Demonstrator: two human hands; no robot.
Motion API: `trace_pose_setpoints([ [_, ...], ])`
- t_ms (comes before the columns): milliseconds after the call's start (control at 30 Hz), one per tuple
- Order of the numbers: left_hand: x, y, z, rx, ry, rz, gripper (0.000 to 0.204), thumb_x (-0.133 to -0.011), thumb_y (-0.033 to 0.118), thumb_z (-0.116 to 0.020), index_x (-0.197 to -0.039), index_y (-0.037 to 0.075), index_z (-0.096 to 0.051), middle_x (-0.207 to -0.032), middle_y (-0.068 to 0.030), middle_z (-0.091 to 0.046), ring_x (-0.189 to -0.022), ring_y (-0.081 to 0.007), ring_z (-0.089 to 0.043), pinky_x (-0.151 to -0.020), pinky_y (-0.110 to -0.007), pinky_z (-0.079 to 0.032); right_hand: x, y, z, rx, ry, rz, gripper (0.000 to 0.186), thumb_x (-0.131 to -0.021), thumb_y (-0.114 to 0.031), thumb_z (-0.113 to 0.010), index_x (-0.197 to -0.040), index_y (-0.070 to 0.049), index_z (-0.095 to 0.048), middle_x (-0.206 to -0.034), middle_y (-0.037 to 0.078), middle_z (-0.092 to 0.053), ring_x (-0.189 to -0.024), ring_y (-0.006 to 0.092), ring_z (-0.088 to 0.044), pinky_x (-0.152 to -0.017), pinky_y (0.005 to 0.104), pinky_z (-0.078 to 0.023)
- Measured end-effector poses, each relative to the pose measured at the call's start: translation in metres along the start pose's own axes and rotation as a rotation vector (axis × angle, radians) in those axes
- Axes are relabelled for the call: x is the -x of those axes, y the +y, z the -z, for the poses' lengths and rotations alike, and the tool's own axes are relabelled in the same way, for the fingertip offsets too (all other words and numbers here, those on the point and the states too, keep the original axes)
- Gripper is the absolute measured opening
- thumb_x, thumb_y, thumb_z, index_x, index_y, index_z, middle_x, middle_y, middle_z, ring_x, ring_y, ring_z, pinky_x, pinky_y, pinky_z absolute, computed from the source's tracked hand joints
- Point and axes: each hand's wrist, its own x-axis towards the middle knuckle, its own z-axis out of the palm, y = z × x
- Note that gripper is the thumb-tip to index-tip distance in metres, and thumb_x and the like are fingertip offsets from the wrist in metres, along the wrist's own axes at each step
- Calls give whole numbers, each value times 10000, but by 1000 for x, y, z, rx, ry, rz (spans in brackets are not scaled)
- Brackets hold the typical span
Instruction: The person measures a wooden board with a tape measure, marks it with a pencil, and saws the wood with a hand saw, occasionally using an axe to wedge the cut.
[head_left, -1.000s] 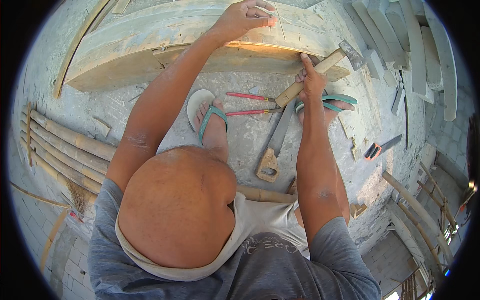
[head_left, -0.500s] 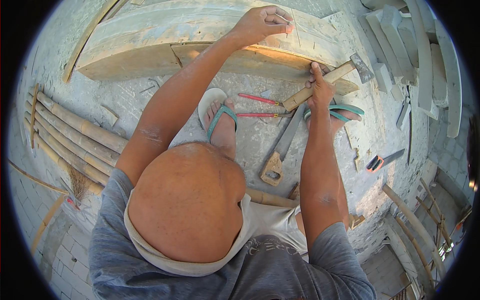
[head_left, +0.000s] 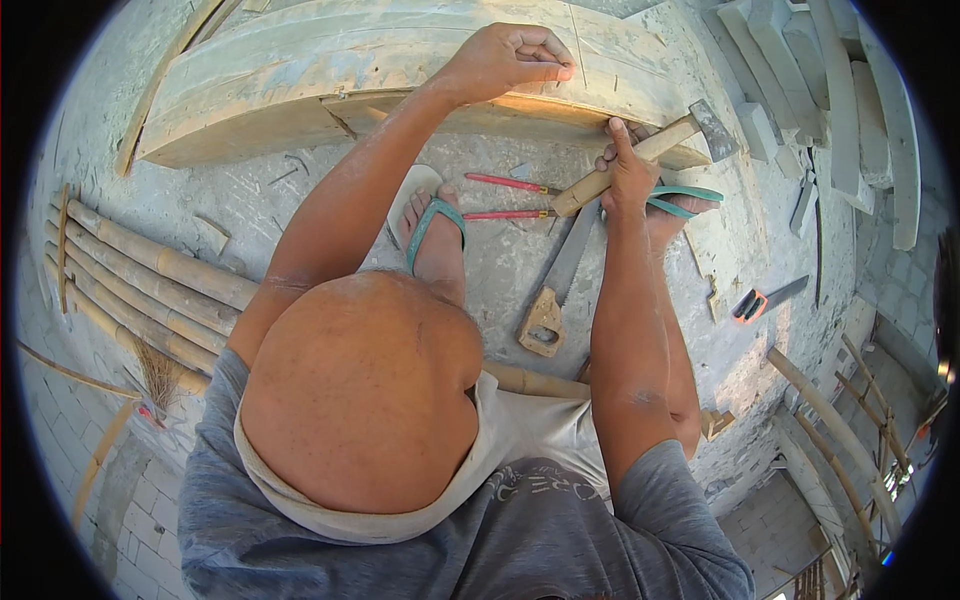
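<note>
My left hand is over the top of a long curved wooden form, its thumb and fingers pinched together. A thin dark tip under the fingertips looks like a nail; most of it is hidden. My right hand grips the wooden handle of a hammer near the form's front edge. The hammer lies slanted, its metal head at the upper right, above the form's right end. Below that hand, a handsaw with a wooden grip lies on the ground beside red-handled cutters.
Bamboo poles lie at the left. A small saw with an orange-and-black handle rests at the right. Pale concrete pieces are stacked at the far right. My feet, in green-strapped sandals, stand close to the form.
My left hand has shifted slightly left and down along the form, still pinched. The hammer and my right hand have shifted slightly left in the picture, as has the whole scene.
</note>
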Motion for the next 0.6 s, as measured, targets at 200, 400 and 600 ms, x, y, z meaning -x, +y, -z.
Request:
trace_pose_setpoints([
  [200, 18, 6, -1, -80, 30, 33, 276, -936, 314, -766, -1051, 65, -734, -1008, -42, -751, -981, -139, -689, -871, -306, -527, 0, 1, 2, -16, -14, -33, 433, -827, -87, -875, -1144, -28, -586, -853, 59, -663, -604, 124, -552, -484, 285, -444],
  [400, 37, 9, -11, -31, 23, 71, 205, -949, 246, -757, -1048, 69, -725, -1058, -32, -742, -1033, -140, -693, -878, -294, -534, 17, 5, 13, -35, 36, -46, 533, -819, -56, -873, -1213, -33, -515, -855, 64, -658, -577, 133, -549, -476, 292, -446],
  [600, 41, 8, -15, -52, 4, 76, 178, -958, 206, -747, -1053, 56, -730, -1063, -31, -743, -1042, -136, -695, -908, -293, -537, 42, -18, 13, 24, 39, -51, 519, -957, -234, -764, -1357, -20, -511, -832, 69, -633, -524, 95, -502, -438, 270, -414],
])
